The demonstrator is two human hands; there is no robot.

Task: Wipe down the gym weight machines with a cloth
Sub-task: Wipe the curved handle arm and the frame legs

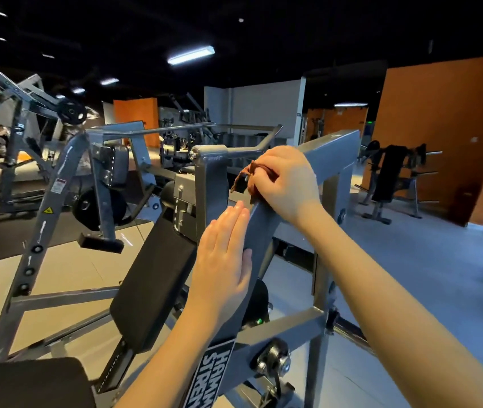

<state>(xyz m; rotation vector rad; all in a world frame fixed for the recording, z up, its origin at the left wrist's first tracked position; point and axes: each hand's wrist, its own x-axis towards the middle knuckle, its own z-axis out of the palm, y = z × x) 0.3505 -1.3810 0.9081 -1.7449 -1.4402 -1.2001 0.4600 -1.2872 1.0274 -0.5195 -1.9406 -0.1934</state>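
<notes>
A grey steel weight machine fills the middle of the view, its slanted frame beam running up toward the right. My right hand grips a crumpled brown cloth and presses it on the top of that beam. Lower down, my left hand lies flat against the beam's left face, fingers straight and together. The black back pad of the machine sits just left of the beam.
A black seat pad is at the bottom left. Another plate-loaded machine stands to the left, and a bench rack is at the right by an orange wall. Grey floor lies open to the right.
</notes>
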